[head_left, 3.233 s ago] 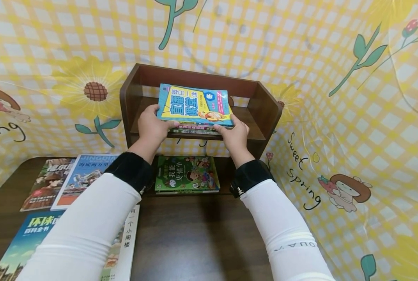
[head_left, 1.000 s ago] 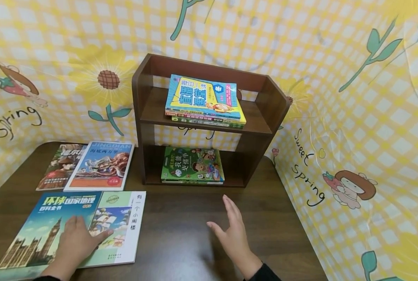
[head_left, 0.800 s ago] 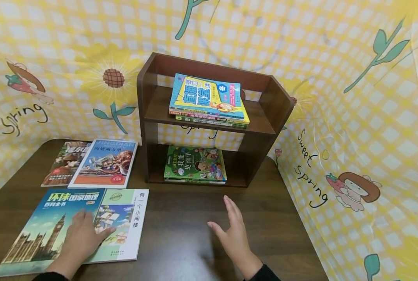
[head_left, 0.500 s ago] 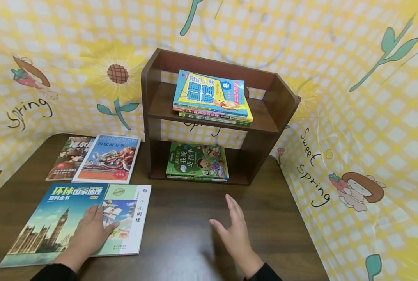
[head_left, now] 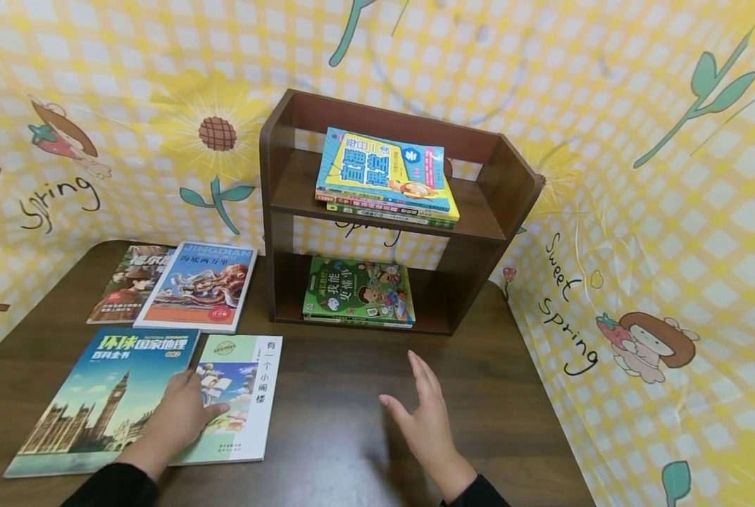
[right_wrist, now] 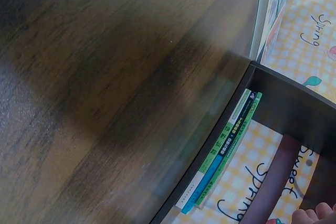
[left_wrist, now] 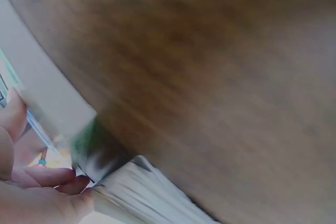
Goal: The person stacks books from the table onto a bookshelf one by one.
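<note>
My left hand (head_left: pixel 177 415) is at the left edge of a pale green and white book (head_left: pixel 251 387) lying on the table. Its thumb lies over the cover and its fingers curl at the edge, pinching it; in the left wrist view the fingers (left_wrist: pixel 47 177) meet the book's side. Just left of it lies a blue book with a clock tower (head_left: pixel 92 394) on its cover, a narrow gap between the two. My right hand (head_left: pixel 425 422) hovers over the table in front of the shelf, holding nothing, with thumb and fingers spread apart.
A dark brown two-tier bookshelf (head_left: pixel 276 232) stands at the back, with a book stack topped by a blue-yellow book (head_left: pixel 384 169) above and green books (head_left: pixel 358 292) below. An octopus-cover book (head_left: pixel 200 285) overlaps a brown-cover book (head_left: pixel 127 285) at back left. Patterned cloth (head_left: pixel 606 211) surrounds the table.
Both hands came down from the stack on the upper shelf. My left hand reached the pale green and white book and shifted it slightly right, away from the blue book. My right hand stayed nearly still lately.
</note>
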Motion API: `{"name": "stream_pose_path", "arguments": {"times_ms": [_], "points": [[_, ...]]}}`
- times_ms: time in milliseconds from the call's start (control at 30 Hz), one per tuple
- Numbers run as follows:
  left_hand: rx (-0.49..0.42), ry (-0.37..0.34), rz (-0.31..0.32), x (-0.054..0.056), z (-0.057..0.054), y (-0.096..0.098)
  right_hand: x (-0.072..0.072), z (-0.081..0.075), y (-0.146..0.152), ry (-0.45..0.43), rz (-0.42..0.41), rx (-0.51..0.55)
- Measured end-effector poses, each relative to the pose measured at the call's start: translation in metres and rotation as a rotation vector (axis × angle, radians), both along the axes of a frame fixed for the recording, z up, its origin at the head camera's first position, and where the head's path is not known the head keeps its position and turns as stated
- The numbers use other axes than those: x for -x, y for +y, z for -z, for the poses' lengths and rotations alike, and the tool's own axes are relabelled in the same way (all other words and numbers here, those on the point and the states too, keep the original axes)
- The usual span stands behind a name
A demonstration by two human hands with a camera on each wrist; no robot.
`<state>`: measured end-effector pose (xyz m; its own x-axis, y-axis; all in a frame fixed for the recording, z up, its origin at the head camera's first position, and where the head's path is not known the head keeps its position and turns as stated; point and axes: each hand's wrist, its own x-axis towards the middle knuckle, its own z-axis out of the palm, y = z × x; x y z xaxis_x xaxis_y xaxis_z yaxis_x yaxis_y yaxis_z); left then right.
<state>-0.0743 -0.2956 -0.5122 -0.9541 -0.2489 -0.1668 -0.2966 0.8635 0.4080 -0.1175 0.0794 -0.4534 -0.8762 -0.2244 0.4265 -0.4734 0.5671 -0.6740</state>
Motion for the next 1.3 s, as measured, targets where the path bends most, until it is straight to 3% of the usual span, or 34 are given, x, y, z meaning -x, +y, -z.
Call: {"name": "stream_pose_path", "arguments": {"times_ms": [300, 533, 867, 1100, 1200, 1300], "points": [[-0.040, -0.043, -0.059, 0.003, -0.005, 0.009, -0.004, 0.002, 0.002, -0.021, 0.012, 0.008], [-0.039, -0.120, -0.167, 0.009, -0.011, 0.013, -0.008, 0.008, 0.004, -0.048, -0.003, 0.003], [-0.020, -0.229, -0.141, 0.011, -0.019, 0.009, -0.009, 0.014, 0.006, -0.091, -0.003, 0.020], [-0.035, -0.273, -0.228, 0.019, -0.023, 0.011, -0.007, 0.017, 0.005, -0.121, 0.010, 0.007], [-0.064, -0.269, -0.213, 0.019, -0.022, 0.010, -0.007, 0.017, 0.007, -0.134, 0.017, -0.008], [-0.093, -0.210, -0.175, 0.017, -0.018, 0.007, -0.006, 0.017, 0.009, -0.144, 0.022, -0.008]]}}
